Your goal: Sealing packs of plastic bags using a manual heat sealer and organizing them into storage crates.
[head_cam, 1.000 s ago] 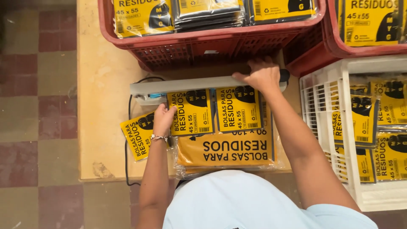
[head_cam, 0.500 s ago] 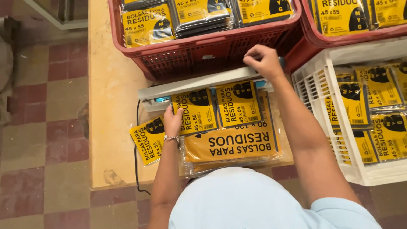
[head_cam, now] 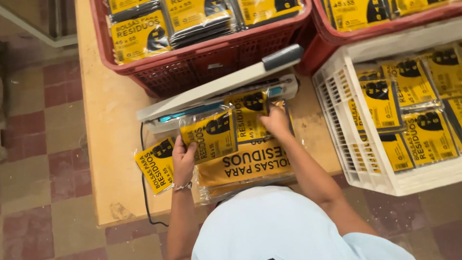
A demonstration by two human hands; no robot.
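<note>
Left hand (head_cam: 183, 155) fingers pinch a glossy yellow packet (head_cam: 210, 135); right hand (head_cam: 276, 122) fingers press flat crinkly plastic packs (head_cam: 250, 114).

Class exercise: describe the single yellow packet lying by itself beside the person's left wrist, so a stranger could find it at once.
Start at the wooden table and find the long white sealing machine before the red crate. Below its left end, beside the left hand, lies the lone yellow packet. Unlike its neighbours, it sits alone, tilted, directly on bare wood.
</note>
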